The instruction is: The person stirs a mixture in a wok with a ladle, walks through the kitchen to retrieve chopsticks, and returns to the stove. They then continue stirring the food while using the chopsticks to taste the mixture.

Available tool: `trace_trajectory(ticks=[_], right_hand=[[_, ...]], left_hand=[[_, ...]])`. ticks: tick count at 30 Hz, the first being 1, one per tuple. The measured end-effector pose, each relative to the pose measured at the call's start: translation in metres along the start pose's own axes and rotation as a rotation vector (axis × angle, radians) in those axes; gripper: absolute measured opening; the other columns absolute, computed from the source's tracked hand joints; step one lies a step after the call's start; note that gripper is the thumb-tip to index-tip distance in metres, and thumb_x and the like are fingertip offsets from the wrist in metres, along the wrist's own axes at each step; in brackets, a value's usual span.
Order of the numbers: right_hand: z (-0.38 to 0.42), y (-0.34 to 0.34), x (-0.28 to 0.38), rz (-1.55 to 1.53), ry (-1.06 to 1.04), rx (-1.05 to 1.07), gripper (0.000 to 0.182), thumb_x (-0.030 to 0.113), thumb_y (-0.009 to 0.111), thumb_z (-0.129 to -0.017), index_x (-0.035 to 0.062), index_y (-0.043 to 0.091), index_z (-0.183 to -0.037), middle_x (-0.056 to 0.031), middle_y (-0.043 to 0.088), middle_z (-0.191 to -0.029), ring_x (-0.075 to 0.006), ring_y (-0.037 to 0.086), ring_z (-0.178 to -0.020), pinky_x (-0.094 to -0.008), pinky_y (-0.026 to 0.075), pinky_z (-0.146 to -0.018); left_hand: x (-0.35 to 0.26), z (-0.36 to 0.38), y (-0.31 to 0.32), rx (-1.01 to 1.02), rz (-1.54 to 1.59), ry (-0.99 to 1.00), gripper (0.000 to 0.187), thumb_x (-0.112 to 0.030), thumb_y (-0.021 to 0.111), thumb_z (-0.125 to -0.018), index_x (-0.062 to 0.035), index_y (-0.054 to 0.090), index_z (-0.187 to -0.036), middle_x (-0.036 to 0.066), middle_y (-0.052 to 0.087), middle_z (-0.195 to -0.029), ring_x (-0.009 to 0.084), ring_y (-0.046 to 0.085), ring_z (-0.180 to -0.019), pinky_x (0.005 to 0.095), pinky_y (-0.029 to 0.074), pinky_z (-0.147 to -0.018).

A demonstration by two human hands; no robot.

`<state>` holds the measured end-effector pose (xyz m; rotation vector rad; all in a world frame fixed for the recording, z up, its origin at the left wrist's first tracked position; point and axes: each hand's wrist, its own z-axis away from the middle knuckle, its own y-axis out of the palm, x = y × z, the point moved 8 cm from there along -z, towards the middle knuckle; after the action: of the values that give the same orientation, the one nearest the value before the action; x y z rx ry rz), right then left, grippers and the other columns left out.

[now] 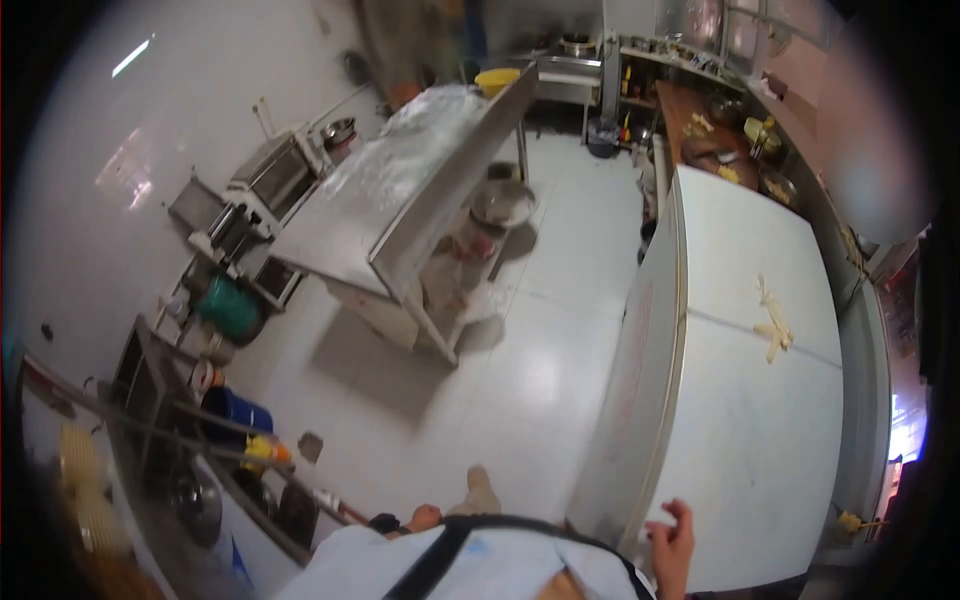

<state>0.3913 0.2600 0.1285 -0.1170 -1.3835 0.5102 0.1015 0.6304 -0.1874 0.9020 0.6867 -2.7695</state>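
Observation:
My left hand [424, 517] hangs beside my body at the bottom, its fingers curled in. I see nothing in it. A dark band is on that wrist. My right hand [673, 545] is raised at the lower right, fingers loosely bent and apart, holding nothing. It is nearest to the white chest freezer [750, 450], over its near left edge; whether it touches cannot be told. Strips of yellowish tape [772, 325] stick to the freezer lid across its seam.
Ahead on the left stands a floury steel worktable [400, 150], with a metal basin [503, 204] by its lower shelf. A dough machine [270, 180] is along the left wall. A blue bucket [235, 412] and steel sink [140, 375] are near left. White tiled floor [560, 300] runs between table and freezer.

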Motion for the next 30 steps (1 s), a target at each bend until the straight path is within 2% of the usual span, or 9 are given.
trace_trajectory(ticks=[2, 4, 6, 9, 12, 14, 18, 25, 30], right_hand=[[-0.013, 0.043, 0.032, 0.008, 0.028, 0.046, 0.043, 0.003, 0.052, -0.075, 0.0011, 0.036, -0.116, -0.0120, 0.049, -0.105, -0.0124, 0.054, -0.072, -0.0228, 0.044, -0.059], [-0.029, 0.104, 0.073, 0.058, -0.064, 0.390, 0.045, 0.005, 0.055, -0.075, 0.0015, 0.036, -0.115, -0.0121, 0.050, -0.105, -0.0122, 0.055, -0.069, -0.0233, 0.044, -0.059], [-0.047, 0.126, 0.099, 0.088, -0.052, 0.380, 0.045, 0.009, 0.055, -0.075, 0.0020, 0.036, -0.115, -0.0127, 0.052, -0.102, -0.0150, 0.056, -0.071, -0.0256, 0.044, -0.063], [-0.076, 0.146, 0.107, 0.187, -0.057, 0.386, 0.044, 0.012, 0.055, -0.075, 0.0026, 0.036, -0.114, -0.0126, 0.053, -0.100, -0.0172, 0.057, -0.072, -0.0272, 0.044, -0.065], [-0.103, 0.161, 0.113, 0.288, -0.042, 0.356, 0.043, 0.012, 0.055, -0.076, 0.0032, 0.037, -0.114, -0.0124, 0.054, -0.100, -0.0186, 0.058, -0.071, -0.0273, 0.045, -0.064], [-0.135, 0.172, 0.122, 0.325, -0.039, 0.343, 0.043, 0.013, 0.056, -0.076, 0.0037, 0.038, -0.113, -0.0130, 0.055, -0.098, -0.0208, 0.058, -0.072, -0.0281, 0.045, -0.065], [-0.219, 0.200, 0.111, 0.330, -0.066, 0.462, 0.043, 0.015, 0.056, -0.075, 0.0052, 0.039, -0.113, -0.0140, 0.056, -0.094, -0.0249, 0.058, -0.074, -0.0297, 0.045, -0.067], [-0.431, 0.184, 0.190, 0.282, -0.367, 0.292, 0.040, 0.009, 0.052, -0.075, 0.0029, 0.040, -0.113, -0.0144, 0.054, -0.093, -0.0226, 0.057, -0.072, -0.0307, 0.045, -0.066], [-0.561, 0.158, 0.238, 0.214, -0.343, 0.138, 0.037, 0.006, 0.049, -0.075, 0.0015, 0.041, -0.111, -0.0146, 0.054, -0.093, -0.0227, 0.056, -0.074, -0.0305, 0.044, -0.068]], left_hand=[[-0.019, -0.036, -0.020, 0.015, 0.248, -0.070, 0.010, -0.009, 0.051, -0.073, -0.0024, 0.055, -0.080, 0.010, 0.055, -0.062, 0.0214, 0.056, -0.058, 0.0311, 0.045, -0.051], [-0.044, -0.070, -0.035, 0.057, 0.280, -0.059, 0.012, -0.009, 0.052, -0.074, -0.0023, 0.054, -0.083, 0.009, 0.055, -0.063, 0.0210, 0.056, -0.059, 0.0309, 0.046, -0.052], [-0.068, -0.102, -0.044, 0.123, 0.162, 0.003, 0.013, -0.011, 0.053, -0.072, -0.0027, 0.055, -0.083, 0.010, 0.055, -0.064, 0.0226, 0.056, -0.061, 0.0329, 0.046, -0.053], [-0.101, -0.141, -0.042, 0.215, -0.243, 0.228, 0.015, -0.013, 0.054, -0.070, -0.0033, 0.057, -0.081, 0.012, 0.056, -0.065, 0.0251, 0.057, -0.064, 0.0358, 0.046, -0.056], [-0.150, -0.161, -0.020, 0.234, -1.026, 0.801, 0.017, -0.016, 0.056, -0.068, -0.0039, 0.058, -0.080, 0.013, 0.057, -0.067, 0.0275, 0.058, -0.068, 0.0388, 0.047, -0.058], [-0.145, -0.208, -0.021, 0.253, -0.569, 0.442, 0.019, -0.023, 0.058, -0.064, -0.0053, 0.059, -0.071, 0.015, 0.058, -0.070, 0.0304, 0.056, -0.071, 0.0419, 0.045, -0.063], [-0.157, -0.304, 0.003, 0.393, -0.480, 0.618, 0.019, -0.021, 0.058, -0.068, -0.0042, 0.059, -0.076, 0.013, 0.059, -0.070, 0.0262, 0.057, -0.067, 0.0357, 0.045, -0.063], [-0.291, -0.407, -0.088, -0.058, -0.131, 0.207, 0.020, -0.022, 0.058, -0.070, -0.0039, 0.059, -0.079, 0.011, 0.060, -0.071, 0.0222, 0.057, -0.067, 0.0327, 0.044, -0.063], [-0.391, -0.493, -0.085, -0.102, 0.036, 0.169, 0.021, -0.022, 0.059, -0.072, -0.0037, 0.060, -0.081, 0.010, 0.060, -0.072, 0.0194, 0.057, -0.066, 0.0306, 0.044, -0.063]])
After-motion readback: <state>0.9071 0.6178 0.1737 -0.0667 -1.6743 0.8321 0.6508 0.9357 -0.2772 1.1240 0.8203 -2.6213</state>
